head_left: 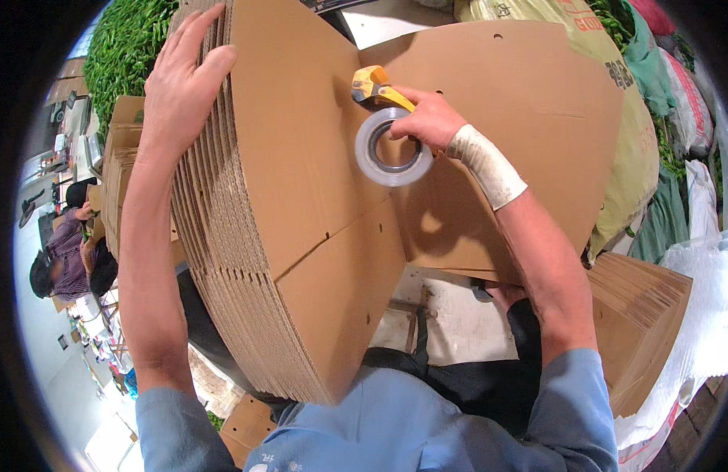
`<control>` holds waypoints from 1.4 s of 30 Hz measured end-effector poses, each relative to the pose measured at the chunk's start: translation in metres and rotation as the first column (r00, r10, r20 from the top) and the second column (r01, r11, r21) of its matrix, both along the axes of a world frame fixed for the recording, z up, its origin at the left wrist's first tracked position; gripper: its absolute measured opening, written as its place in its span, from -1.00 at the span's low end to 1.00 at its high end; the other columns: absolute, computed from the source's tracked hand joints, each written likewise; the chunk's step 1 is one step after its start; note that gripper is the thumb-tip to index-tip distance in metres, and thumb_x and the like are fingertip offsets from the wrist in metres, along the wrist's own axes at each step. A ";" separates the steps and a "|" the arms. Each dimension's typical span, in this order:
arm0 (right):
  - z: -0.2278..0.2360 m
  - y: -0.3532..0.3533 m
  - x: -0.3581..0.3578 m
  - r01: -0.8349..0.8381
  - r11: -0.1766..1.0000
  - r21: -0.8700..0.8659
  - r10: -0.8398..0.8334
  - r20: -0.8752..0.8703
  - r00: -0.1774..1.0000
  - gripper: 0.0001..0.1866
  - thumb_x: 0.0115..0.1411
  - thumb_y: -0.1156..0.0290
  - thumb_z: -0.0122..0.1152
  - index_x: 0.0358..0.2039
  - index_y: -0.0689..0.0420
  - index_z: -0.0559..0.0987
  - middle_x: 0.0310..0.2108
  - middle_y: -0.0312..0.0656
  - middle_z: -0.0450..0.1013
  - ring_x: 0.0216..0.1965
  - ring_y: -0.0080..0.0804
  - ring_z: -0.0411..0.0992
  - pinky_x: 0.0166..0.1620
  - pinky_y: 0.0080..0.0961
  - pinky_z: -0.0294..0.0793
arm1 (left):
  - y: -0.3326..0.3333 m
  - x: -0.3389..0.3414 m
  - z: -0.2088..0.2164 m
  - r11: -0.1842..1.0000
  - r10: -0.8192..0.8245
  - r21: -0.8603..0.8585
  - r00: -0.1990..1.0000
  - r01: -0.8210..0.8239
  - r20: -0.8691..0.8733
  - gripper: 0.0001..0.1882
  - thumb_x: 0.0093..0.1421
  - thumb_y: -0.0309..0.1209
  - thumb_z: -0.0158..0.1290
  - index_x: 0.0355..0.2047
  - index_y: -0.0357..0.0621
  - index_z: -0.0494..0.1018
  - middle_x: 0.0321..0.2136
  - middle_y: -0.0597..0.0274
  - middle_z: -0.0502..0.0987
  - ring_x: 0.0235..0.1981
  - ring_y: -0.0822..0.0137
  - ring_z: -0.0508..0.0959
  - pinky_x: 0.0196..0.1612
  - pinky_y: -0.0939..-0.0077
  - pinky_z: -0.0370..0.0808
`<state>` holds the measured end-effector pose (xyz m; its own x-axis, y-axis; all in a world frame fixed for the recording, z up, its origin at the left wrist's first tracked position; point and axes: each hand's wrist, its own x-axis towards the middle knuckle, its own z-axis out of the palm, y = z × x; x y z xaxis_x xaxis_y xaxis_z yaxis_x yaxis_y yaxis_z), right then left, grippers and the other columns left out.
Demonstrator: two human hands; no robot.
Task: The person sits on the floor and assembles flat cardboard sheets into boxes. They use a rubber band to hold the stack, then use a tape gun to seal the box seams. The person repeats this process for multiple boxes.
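Note:
A thick stack of flattened cardboard boxes [222, 228] stands on edge in front of me, leaning against my body at its lower end. My left hand [182, 82] grips its upper left edge, fingers and thumb over the corrugated layers. In my right hand [431, 119] is a yellow and black tape dispenser [377, 86] with a large roll of clear tape [365, 161]. The roll hangs before the stack's broad brown face. A white band wraps my right wrist. Behind the dispenser another cardboard sheet [529, 102] stands spread at an angle to the stack.
Bundled flat cardboard [639, 322] stands at right beside white plastic sheeting [706, 299]. Yellow-green sacks [635, 181] and green sacks lie beyond. A pile of long green vegetables [128, 51] rises at far left. Two people [73, 259] are in the left background.

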<state>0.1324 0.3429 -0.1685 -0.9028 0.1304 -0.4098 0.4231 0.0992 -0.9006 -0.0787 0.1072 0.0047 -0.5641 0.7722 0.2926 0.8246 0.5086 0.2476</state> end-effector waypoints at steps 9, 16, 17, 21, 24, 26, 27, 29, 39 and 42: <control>0.010 0.017 -0.038 -0.367 0.909 0.197 0.361 0.070 0.930 -0.21 -0.09 0.29 0.37 0.26 -0.01 0.50 -0.52 -0.25 0.53 -0.57 -0.51 0.47 -0.46 -0.44 0.57 | 0.009 0.003 0.005 0.999 0.002 -0.034 0.998 0.000 0.063 -0.32 0.30 -0.08 -0.05 0.35 -0.17 0.31 0.37 -0.08 0.28 0.43 0.02 0.22 0.44 0.19 0.11; -0.019 -0.030 0.059 -0.575 0.818 0.022 0.575 -0.022 0.818 -0.21 -0.10 0.34 0.40 0.24 0.04 0.47 -0.28 -0.11 0.60 -0.33 -0.28 0.59 -0.20 -0.32 0.64 | 0.019 0.024 0.005 0.999 -0.004 0.040 0.996 0.001 0.087 -0.40 0.21 -0.34 -0.07 0.21 -0.47 0.34 0.17 -0.17 0.48 0.24 0.09 0.44 0.29 0.37 0.32; -0.014 -0.052 0.093 -0.632 0.774 -0.031 0.633 0.013 0.774 -0.19 -0.10 0.34 0.40 0.26 0.05 0.46 -0.19 -0.04 0.61 -0.26 -0.19 0.61 -0.10 -0.27 0.64 | 0.016 0.032 0.013 0.999 0.017 0.034 0.996 -0.020 0.083 -0.40 0.21 -0.33 -0.07 0.21 -0.46 0.34 0.16 -0.16 0.48 0.23 0.09 0.45 0.29 0.37 0.32; -0.010 -0.090 0.177 -0.667 0.742 -0.065 0.670 0.097 0.736 -0.11 -0.12 0.36 0.39 0.33 0.13 0.40 -0.02 0.18 0.57 -0.04 0.09 0.59 0.09 -0.21 0.57 | 0.026 0.032 0.020 1.000 0.031 -0.006 0.996 -0.031 0.084 -0.40 0.22 -0.31 -0.07 0.22 -0.41 0.36 0.12 -0.13 0.51 0.18 0.09 0.49 0.25 0.35 0.35; -0.018 -0.073 0.150 -0.770 0.634 -0.073 0.774 0.040 0.633 -0.13 -0.17 0.37 0.40 0.29 0.12 0.45 -0.18 0.11 0.63 -0.19 -0.05 0.62 -0.07 -0.21 0.62 | 0.021 0.025 0.014 0.996 0.088 -0.037 0.994 -0.085 0.065 -0.41 0.22 -0.28 -0.07 0.22 -0.37 0.37 0.09 -0.10 0.53 0.15 0.09 0.51 0.24 0.35 0.36; -0.006 -0.064 0.111 -0.843 0.494 -0.214 0.869 0.155 0.470 -0.25 -0.25 0.43 0.47 0.11 0.02 0.58 -0.30 -0.14 0.64 -0.30 -0.26 0.58 -0.20 -0.31 0.60 | 0.020 0.026 0.016 0.992 0.119 -0.040 0.990 -0.116 0.081 -0.40 0.22 -0.27 -0.06 0.22 -0.36 0.37 0.10 -0.09 0.53 0.16 0.09 0.50 0.25 0.35 0.36; -0.001 -0.061 0.095 -0.886 0.422 -0.190 0.900 0.203 0.385 -0.26 -0.25 0.43 0.47 0.09 0.06 0.60 -0.31 -0.13 0.63 -0.31 -0.25 0.58 -0.22 -0.31 0.60 | 0.021 0.030 0.018 0.992 0.126 -0.040 0.986 -0.122 0.106 -0.40 0.22 -0.27 -0.06 0.22 -0.35 0.37 0.12 -0.08 0.51 0.17 0.10 0.49 0.25 0.35 0.35; -0.017 -0.061 0.072 -0.955 0.251 -0.161 0.962 0.150 0.227 -0.25 -0.19 0.45 0.41 0.15 0.13 0.57 -0.37 -0.07 0.60 -0.34 -0.31 0.55 -0.27 -0.33 0.57 | 0.022 0.030 0.020 0.996 0.093 -0.012 0.989 -0.092 0.114 -0.40 0.22 -0.26 -0.04 0.23 -0.34 0.37 0.16 -0.07 0.49 0.21 0.12 0.47 0.27 0.36 0.34; -0.073 -0.086 0.184 -0.895 0.259 -0.364 0.964 0.044 0.261 -0.08 -0.12 0.41 0.38 0.37 -0.13 0.43 -0.23 -0.09 0.62 -0.25 -0.28 0.53 -0.17 -0.30 0.56 | 0.012 0.016 0.010 0.985 0.169 -0.066 0.972 -0.160 0.164 -0.25 0.23 -0.11 -0.05 0.36 -0.29 0.29 0.42 -0.20 0.20 0.48 -0.04 0.12 0.48 0.18 0.04; 0.004 -0.030 0.178 -0.765 0.526 -0.372 0.846 0.322 0.426 -0.07 -0.11 0.41 0.37 0.39 -0.18 0.40 -0.20 -0.09 0.62 -0.18 -0.29 0.58 -0.12 -0.34 0.60 | 0.008 0.012 0.004 0.978 0.141 -0.172 0.985 -0.122 0.104 -0.17 0.21 0.00 -0.06 0.45 -0.06 0.19 0.48 -0.23 0.02 0.54 -0.13 -0.12 0.51 -0.05 -0.15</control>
<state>0.3105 0.3130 -0.1644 -0.2859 -0.6589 -0.6958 0.5400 0.4890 -0.6850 -0.0668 0.1156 0.0091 -0.6863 0.7209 0.0958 0.7188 0.6523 0.2407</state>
